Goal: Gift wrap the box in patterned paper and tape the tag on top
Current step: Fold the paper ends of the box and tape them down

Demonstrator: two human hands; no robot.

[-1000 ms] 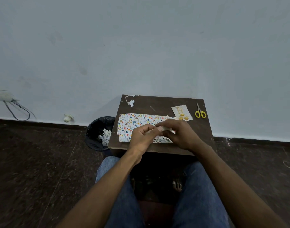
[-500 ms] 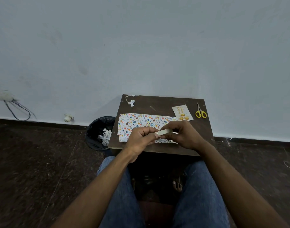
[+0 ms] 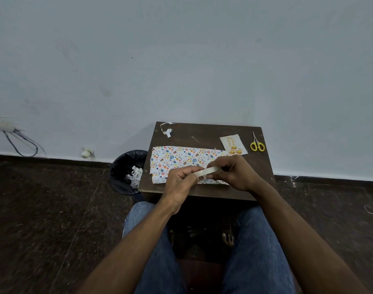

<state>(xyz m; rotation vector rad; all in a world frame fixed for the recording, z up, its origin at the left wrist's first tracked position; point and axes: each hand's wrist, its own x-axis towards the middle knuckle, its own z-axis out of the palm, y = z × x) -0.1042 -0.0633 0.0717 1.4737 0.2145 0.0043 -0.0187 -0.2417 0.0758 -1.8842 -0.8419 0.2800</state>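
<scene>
Both hands over the near edge of the bench (image 3: 204, 129); tape roll (image 3: 206, 171) held between them, above the wrapped box (image 3: 182, 161); left hand (image 3: 180, 181) fingers curled round the roll's left end, right hand (image 3: 232, 172) fingers pinching its right side; whether a free end is lifted, cannot tell. Box lies flat on the bench in patterned paper, partly hidden by the hands; gift tag (image 3: 233, 144) just beyond the box's far right corner, yellow scissors (image 3: 257, 143) right of the tag. Judgement: tape light, thin, sticky, likely to fold on itself; take hold at the very end. Tag light and stiffish card; grip by an edge.
</scene>
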